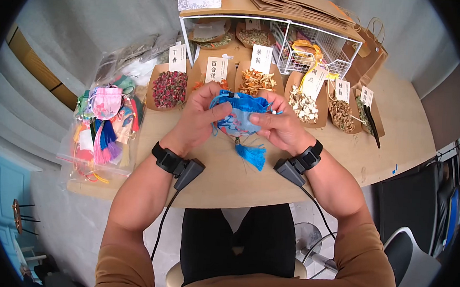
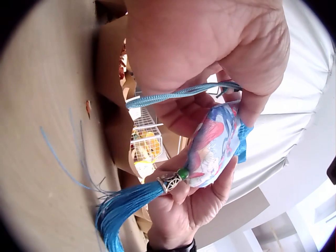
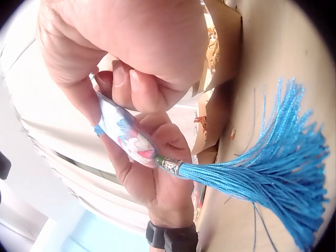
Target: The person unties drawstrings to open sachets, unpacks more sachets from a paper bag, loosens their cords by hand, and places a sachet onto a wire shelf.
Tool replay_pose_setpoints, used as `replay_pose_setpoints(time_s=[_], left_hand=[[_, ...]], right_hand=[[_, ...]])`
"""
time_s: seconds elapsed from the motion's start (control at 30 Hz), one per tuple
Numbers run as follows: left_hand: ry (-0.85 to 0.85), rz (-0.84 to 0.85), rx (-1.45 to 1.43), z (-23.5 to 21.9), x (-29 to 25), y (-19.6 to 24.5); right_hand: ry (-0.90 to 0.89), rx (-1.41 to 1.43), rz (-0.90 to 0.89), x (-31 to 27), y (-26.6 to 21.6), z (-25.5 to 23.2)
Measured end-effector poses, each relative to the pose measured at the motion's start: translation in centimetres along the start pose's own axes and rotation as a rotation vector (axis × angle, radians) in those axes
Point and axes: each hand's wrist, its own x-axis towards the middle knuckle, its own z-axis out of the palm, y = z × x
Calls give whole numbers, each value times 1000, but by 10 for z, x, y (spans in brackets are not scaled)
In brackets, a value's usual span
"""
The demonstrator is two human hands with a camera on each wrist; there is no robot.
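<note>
A small blue drawstring pouch with a pink and white pattern is held up over the table, in front of the person. The left hand pinches one side of it near the gathered top, thumb toward the person. On the other side, the right hand pinches it the same way. From the pouch's bottom hangs a bright blue tassel, joined by a green bead and a silver filigree cap. A light blue cord loops beside the left hand.
Behind the hands, card trays of dried flowers, including rosebuds and pale slices, bear label cards. Bags of colourful pouches lie at the left. Black tongs rest on the rightmost tray. A white wire basket stands behind.
</note>
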Motion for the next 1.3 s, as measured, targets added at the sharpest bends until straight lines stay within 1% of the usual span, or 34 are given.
replay_pose_setpoints(time_s=[0.07, 0.13, 0.23, 0.33, 0.43, 0.53, 0.63, 0.7, 0.73, 0.77, 0.8, 0.83, 0.87, 0.93, 0.97, 1.03, 1.2, 1.3], left_hand=[[19, 9, -3, 0, 0, -1], [11, 19, -40, 0, 1, 1], [16, 19, -16, 7, 0, 8], [-7, 43, -37, 2, 2, 7], [-31, 21, -52, -1, 0, 8], [-18, 33, -65, 0, 1, 8], [-21, 39, -76, -3, 3, 6], [-22, 31, -65, -2, 3, 5], [-21, 21, -56, -3, 3, 5], [-22, 23, -54, -6, 4, 4], [-76, -9, -47, -9, 4, 5], [-129, -42, -40, -11, 3, 5], [-127, -43, -41, -13, 2, 4], [-108, -105, 44, -7, 0, 6], [-107, -110, 41, -6, 0, 4], [-112, -26, 89, -5, 3, 2], [-102, -51, 95, -6, 4, 3], [-103, -53, 83, -7, 5, 2]], right_hand=[[-22, 81, -113, 3, 6, -6], [-24, 90, -106, 3, 4, -6], [-21, 66, -111, 3, 3, -7], [-32, 18, -87, 3, 1, -8], [-23, 51, -68, 4, 5, -10], [-38, 112, -100, 3, 6, -9], [-18, 78, -91, -2, 1, -2], [-65, -21, -94, -3, 2, 0], [-67, -22, -97, -4, 0, 0], [-150, 108, -34, -6, -2, -1], [-232, 239, 31, -7, -3, -1], [-231, 202, 3, -7, -4, 3], [-231, 204, 6, -6, -2, 2], [-127, -48, 64, -4, -1, 2], [-147, -52, 114, -7, -2, 3], [-164, -45, 131, -7, -1, 2], [-197, -73, 128, -5, -2, 2], [-203, -29, 139, -5, -2, 5]])
